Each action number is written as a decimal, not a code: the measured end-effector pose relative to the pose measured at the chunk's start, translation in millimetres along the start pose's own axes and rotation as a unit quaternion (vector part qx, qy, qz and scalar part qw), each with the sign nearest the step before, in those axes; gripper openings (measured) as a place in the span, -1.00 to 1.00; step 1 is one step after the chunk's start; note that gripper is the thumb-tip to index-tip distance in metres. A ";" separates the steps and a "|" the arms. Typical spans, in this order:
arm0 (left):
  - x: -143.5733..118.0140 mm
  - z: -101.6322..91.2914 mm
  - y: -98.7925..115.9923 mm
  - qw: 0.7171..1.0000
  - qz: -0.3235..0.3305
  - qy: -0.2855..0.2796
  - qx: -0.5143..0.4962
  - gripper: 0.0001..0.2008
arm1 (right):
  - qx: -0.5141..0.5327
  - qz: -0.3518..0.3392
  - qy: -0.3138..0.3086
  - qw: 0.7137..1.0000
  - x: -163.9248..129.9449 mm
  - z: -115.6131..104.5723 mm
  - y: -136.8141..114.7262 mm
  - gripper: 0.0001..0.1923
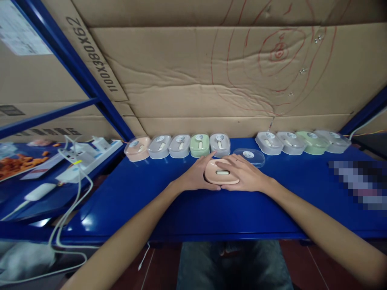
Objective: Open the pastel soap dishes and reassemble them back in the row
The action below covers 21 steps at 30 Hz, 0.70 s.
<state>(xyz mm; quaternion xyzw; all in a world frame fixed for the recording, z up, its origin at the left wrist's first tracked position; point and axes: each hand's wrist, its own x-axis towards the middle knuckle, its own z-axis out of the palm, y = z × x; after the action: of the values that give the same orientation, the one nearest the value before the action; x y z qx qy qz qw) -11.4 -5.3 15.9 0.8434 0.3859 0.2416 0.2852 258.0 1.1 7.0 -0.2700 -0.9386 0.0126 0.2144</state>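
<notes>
Between my two hands is a pink rounded box [222, 166] with a white bar in a dark slot on its top face. My left hand [195, 174] curves around its left side, thumb toward the front edge. Fingers of my right hand [249, 174] lie over its top and right side, and the thumb sits by the front. A clear plastic cover [255, 158] with a round label lies on the table just behind my right hand. The box's underside is hidden.
Covered rounded boxes line the back of the blue table [127, 209]: a pink one [137, 149], grey ones [179, 146] and green ones [200, 145]. At left are a white power strip [90, 159], cables and orange pieces [22, 165]. Cardboard [181, 72] stands behind.
</notes>
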 end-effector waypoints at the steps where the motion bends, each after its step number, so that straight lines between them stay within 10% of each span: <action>1: -0.1 0.2 -0.2 1.000 0.000 0.000 -0.001 0.36 | 0.000 0.001 -0.002 1.000 0.1 0.1 -0.4 -0.17; 21: 2.9 1.3 -2.1 0.999 0.035 0.021 0.000 0.02 | 0.081 0.011 0.000 0.997 0.6 1.0 1.3 -0.17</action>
<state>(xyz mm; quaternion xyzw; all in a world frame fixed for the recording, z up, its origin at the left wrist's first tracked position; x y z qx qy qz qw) -9.9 -2.3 14.0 0.8510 0.3624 0.2691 0.2684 257.9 2.6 6.2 -0.2621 -0.9314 0.0913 0.2355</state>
